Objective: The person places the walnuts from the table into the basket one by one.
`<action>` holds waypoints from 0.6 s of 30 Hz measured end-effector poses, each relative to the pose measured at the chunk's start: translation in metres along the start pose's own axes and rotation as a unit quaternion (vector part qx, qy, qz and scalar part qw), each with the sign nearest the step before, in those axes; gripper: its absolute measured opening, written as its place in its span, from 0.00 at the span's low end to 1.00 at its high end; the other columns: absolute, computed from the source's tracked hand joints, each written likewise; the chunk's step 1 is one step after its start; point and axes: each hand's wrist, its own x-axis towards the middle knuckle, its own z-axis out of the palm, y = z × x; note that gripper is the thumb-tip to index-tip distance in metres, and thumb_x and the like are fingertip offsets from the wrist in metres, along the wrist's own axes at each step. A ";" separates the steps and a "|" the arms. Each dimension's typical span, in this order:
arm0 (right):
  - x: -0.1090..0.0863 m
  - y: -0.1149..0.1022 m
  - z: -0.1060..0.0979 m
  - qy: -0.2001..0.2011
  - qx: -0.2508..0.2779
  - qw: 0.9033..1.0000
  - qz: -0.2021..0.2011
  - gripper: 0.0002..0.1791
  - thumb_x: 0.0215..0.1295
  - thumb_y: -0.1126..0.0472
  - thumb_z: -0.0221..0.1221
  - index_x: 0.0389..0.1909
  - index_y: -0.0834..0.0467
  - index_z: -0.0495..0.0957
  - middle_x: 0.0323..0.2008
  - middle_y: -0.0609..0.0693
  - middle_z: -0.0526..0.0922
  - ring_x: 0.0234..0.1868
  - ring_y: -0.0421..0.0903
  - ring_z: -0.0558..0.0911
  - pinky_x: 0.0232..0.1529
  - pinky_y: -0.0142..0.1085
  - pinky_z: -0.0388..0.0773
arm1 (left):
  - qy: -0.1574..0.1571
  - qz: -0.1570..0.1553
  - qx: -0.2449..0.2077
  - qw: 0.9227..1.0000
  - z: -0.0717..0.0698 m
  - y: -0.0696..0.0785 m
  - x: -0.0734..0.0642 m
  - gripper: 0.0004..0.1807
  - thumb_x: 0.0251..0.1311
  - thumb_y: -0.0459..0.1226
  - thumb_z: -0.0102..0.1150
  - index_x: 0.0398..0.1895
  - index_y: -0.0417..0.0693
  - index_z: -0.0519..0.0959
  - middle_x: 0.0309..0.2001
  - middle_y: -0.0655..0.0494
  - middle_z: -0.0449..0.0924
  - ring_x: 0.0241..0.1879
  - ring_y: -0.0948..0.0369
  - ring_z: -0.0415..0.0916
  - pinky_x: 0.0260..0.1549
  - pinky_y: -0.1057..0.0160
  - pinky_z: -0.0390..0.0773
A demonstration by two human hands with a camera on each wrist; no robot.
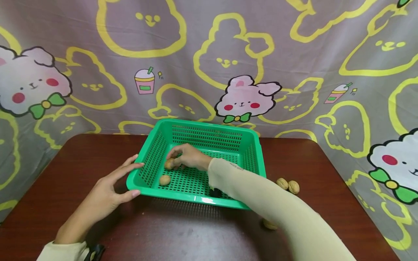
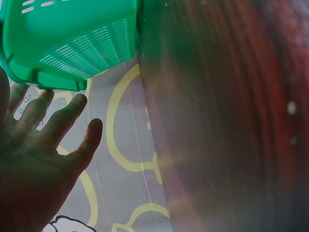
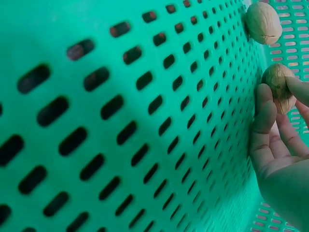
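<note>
A green plastic basket [image 1: 163, 194] with slotted walls and floor stands on the table. Inside it, near the left wall, my right hand [image 1: 192, 157] pinches a walnut [image 1: 169, 164] between thumb and fingers; in the right wrist view this walnut [image 3: 279, 92] is low against the slotted floor. Another walnut [image 1: 164, 180] lies loose on the floor, close to the held one. My left hand [image 1: 109, 190] is at the basket's left front corner, fingers spread and mostly straight, fingertips at the rim. The left wrist view shows that hand [image 2: 38, 145] outside the basket wall.
Two walnuts [image 1: 288, 185] sit side by side on the dark red-brown table [image 1: 313, 166], right of the basket. Another walnut [image 1: 269, 225] is nearer the front, partly hidden by my right sleeve [image 1: 277, 203]. A patterned cloth [image 1: 196, 54] hangs behind the table.
</note>
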 end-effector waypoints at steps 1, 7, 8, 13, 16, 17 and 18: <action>0.000 0.000 0.000 -0.002 -0.004 1.000 -0.001 0.11 0.72 0.67 0.62 0.52 0.58 0.86 0.48 0.52 0.88 0.39 0.47 0.86 0.38 0.38 0.84 | 0.000 -0.001 0.000 1.000 0.000 0.000 0.000 0.38 0.60 0.40 0.76 0.74 0.64 0.72 0.84 0.64 0.54 0.76 0.84 0.46 0.63 0.22 0.57; 0.001 0.001 0.003 -0.007 -0.007 1.000 -0.007 0.12 0.73 0.67 0.62 0.53 0.59 0.86 0.47 0.52 0.88 0.37 0.47 0.85 0.37 0.37 0.82 | -0.004 -0.005 0.004 1.000 0.000 0.000 0.000 0.38 0.61 0.41 0.76 0.74 0.65 0.72 0.84 0.63 0.54 0.76 0.82 0.47 0.64 0.22 0.57; 0.001 0.001 0.003 -0.007 -0.010 1.000 -0.008 0.12 0.73 0.67 0.62 0.54 0.59 0.86 0.48 0.51 0.88 0.37 0.47 0.85 0.37 0.37 0.82 | -0.005 -0.006 0.004 1.000 0.000 0.000 -0.001 0.38 0.61 0.41 0.76 0.74 0.65 0.72 0.84 0.62 0.54 0.76 0.82 0.47 0.64 0.21 0.57; -0.001 -0.002 0.002 -0.009 -0.030 0.999 -0.007 0.12 0.73 0.66 0.63 0.55 0.58 0.86 0.52 0.52 0.87 0.39 0.47 0.85 0.38 0.38 0.83 | -0.007 -0.006 0.005 1.000 0.001 0.000 -0.002 0.38 0.61 0.41 0.76 0.74 0.65 0.72 0.84 0.60 0.53 0.76 0.82 0.47 0.63 0.21 0.57; -0.005 -0.009 -0.002 -0.005 -0.056 0.998 0.000 0.17 0.73 0.66 0.63 0.60 0.57 0.84 0.60 0.55 0.83 0.40 0.52 0.87 0.41 0.42 0.84 | -0.005 -0.003 0.009 1.000 0.000 0.001 -0.002 0.38 0.61 0.41 0.76 0.74 0.65 0.72 0.84 0.60 0.54 0.76 0.83 0.47 0.63 0.22 0.58; -0.008 -0.012 -0.005 -0.005 -0.067 0.998 0.002 0.19 0.73 0.66 0.63 0.63 0.56 0.82 0.62 0.56 0.82 0.41 0.54 0.87 0.42 0.43 0.84 | -0.004 -0.003 0.011 1.000 0.000 0.001 -0.002 0.38 0.61 0.41 0.76 0.74 0.65 0.72 0.84 0.60 0.54 0.76 0.84 0.47 0.63 0.22 0.58; -0.011 -0.016 -0.007 -0.005 -0.076 0.997 0.005 0.21 0.73 0.65 0.63 0.65 0.56 0.81 0.64 0.57 0.80 0.43 0.56 0.88 0.44 0.44 0.85 | -0.003 -0.003 0.012 1.000 0.000 0.002 -0.002 0.38 0.60 0.41 0.76 0.74 0.65 0.72 0.84 0.61 0.54 0.76 0.84 0.46 0.63 0.22 0.58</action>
